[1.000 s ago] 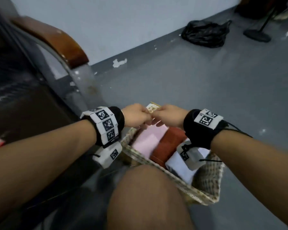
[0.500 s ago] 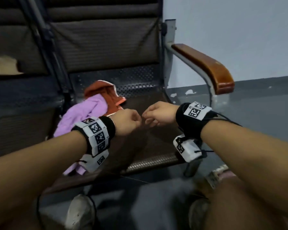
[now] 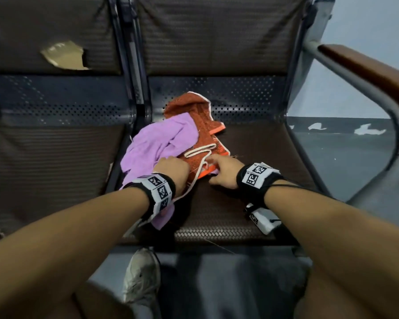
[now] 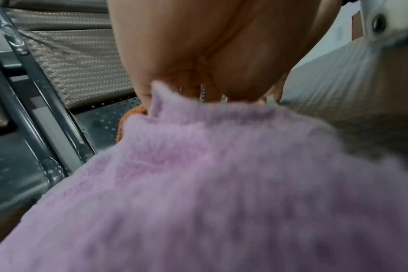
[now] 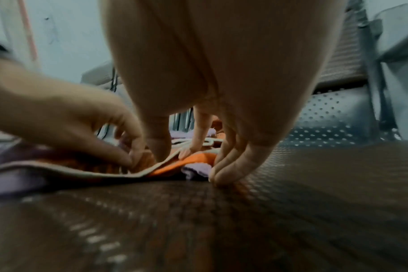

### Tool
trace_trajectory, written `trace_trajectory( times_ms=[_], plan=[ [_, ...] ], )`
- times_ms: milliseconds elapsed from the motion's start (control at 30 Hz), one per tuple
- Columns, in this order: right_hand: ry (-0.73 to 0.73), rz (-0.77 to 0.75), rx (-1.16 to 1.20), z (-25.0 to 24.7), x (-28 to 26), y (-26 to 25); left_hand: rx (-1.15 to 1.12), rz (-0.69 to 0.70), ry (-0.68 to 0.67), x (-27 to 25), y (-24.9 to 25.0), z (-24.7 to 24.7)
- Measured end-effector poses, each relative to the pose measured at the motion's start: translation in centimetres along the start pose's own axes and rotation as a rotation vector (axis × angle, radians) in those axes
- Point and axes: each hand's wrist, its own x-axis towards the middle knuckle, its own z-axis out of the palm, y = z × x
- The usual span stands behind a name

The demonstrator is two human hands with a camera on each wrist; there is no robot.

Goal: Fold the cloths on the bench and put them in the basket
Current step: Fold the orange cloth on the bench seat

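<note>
While both arms reach forward over the bench (image 3: 251, 217), the two hands meet at the near edge of the cloth pile on the seat. The orange cloth (image 3: 200, 125) with a cream border lies crumpled in the middle of the seat, and the purple cloth (image 3: 157, 143) lies partly under it on the left side, with one end hanging down over the front of the seat below the left wrist.

The left hand (image 3: 172, 168) is on the place where the two cloths overlap. In the right wrist view its fingers (image 5: 128, 147) are curled and pinch the cream border of the orange cloth, so this edge is lifted a little from the seat. In the left wrist view the purple cloth (image 4: 221, 184) fills almost all the picture just below the palm, and the fingertips are hidden behind it.

The right hand (image 3: 221, 171) is just beside the left one, at the near right corner of the orange cloth. Its thumb and first finger come down on the cream border and the bright orange band, as a pinch on the cloth. Its other fingers (image 5: 224, 171) are bent, and their tips touch the bare seat, just beside a small purple fold.

A shoe (image 3: 141, 277) stands on the floor below the bench.
</note>
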Motion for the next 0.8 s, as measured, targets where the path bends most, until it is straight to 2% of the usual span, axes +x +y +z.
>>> trace_trajectory(
  times_ms=[67, 133, 267, 367, 467, 533, 600, 700, 800],
  plan=[
    [0.009, -0.019, -0.064, 0.3, 0.6, -0.2, -0.223, -0.042, -0.016, 0.3, -0.3, -0.3],
    [0.043, -0.002, -0.107, 0.1, 1.2, -0.4, -0.385, -0.066, 0.057, 0.4, -0.6, -0.2],
    [0.183, 0.085, -0.067, -1.3, 1.3, -0.9, -0.539, -0.067, 0.069, 0.1, -1.5, 0.6],
    [0.309, 0.085, 0.179, -2.8, 0.6, -1.4, -0.584, -0.087, 0.073, -0.1, -2.1, 0.6],
    [0.398, 0.025, 0.468, -4.2, -0.8, -1.7, -0.484, -0.128, 0.103, 0.0, -2.5, 0.0],
    [0.508, -0.012, 0.476, -5.2, -2.1, -0.9, -0.378, -0.141, 0.161, 0.4, -2.5, -1.0],
    [0.628, -0.022, 0.465, -6.2, -3.3, 0.1, -0.396, -0.144, 0.217, 0.7, -1.9, -2.6],
    [0.76, 0.026, 0.436, -7.6, -4.8, 1.9, -0.634, -0.065, 0.334, 1.0, -0.2, -5.6],
    [0.709, 0.043, 0.466, -8.2, -6.2, 3.3, -0.983, 0.103, 0.448, 0.8, 2.6, -8.5]
  ],
)
